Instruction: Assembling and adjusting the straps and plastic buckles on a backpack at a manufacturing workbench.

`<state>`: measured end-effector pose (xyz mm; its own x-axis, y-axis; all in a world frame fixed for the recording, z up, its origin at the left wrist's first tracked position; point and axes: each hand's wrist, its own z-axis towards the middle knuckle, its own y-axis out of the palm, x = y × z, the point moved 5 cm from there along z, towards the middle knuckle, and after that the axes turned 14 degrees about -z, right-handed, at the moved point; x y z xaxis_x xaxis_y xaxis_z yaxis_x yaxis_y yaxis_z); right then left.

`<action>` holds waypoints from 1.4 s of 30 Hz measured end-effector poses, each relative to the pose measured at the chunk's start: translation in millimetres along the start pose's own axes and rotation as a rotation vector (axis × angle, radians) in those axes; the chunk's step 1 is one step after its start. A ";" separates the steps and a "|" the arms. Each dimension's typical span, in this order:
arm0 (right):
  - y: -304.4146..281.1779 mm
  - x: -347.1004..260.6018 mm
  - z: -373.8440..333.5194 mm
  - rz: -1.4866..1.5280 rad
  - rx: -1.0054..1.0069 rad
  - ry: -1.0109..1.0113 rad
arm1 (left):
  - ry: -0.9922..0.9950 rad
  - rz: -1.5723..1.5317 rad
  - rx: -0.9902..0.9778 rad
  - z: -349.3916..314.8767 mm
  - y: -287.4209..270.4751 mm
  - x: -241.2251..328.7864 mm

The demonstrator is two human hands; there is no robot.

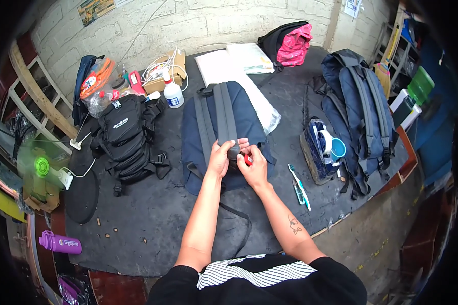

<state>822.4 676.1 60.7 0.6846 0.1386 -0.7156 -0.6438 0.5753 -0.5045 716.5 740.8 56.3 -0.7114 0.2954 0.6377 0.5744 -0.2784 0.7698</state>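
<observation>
A navy backpack (246,108) lies on the black table in front of me, its shoulder straps facing up. My left hand (219,160) grips the lower end of a grey shoulder strap (224,113), thumb on top. Close beside it, my right hand (255,171) is closed around a small red lighter (248,159), held near the strap end. Whether a flame is lit cannot be made out. A thin black webbing strap (245,216) trails from the bag toward me.
A black backpack (127,134) lies left; a navy one (361,101) sits right. Two toothbrushes (299,188) lie beside a blue pouch (315,157) with tape rolls. Behind are a spray bottle (173,95), white plastic-wrapped sheets (213,66) and a pink-black bag (294,46). A fan (41,166) stands left.
</observation>
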 end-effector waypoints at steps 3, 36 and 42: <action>5.9 9.6 0.5 0.094 0.003 0.017 | -0.012 -0.004 -0.039 1.3 1.1 1.7; 12.4 11.8 -0.5 0.399 -0.147 0.194 | -0.032 0.045 -0.075 -3.7 -8.9 6.9; -3.8 -5.5 9.9 0.116 -0.187 0.015 | 0.006 0.118 -0.098 -4.9 -9.4 20.4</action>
<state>824.4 681.1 71.3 0.5980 0.1827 -0.7804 -0.7712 0.3962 -0.4982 694.6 745.0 62.0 -0.6437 0.2498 0.7233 0.6121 -0.3992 0.6826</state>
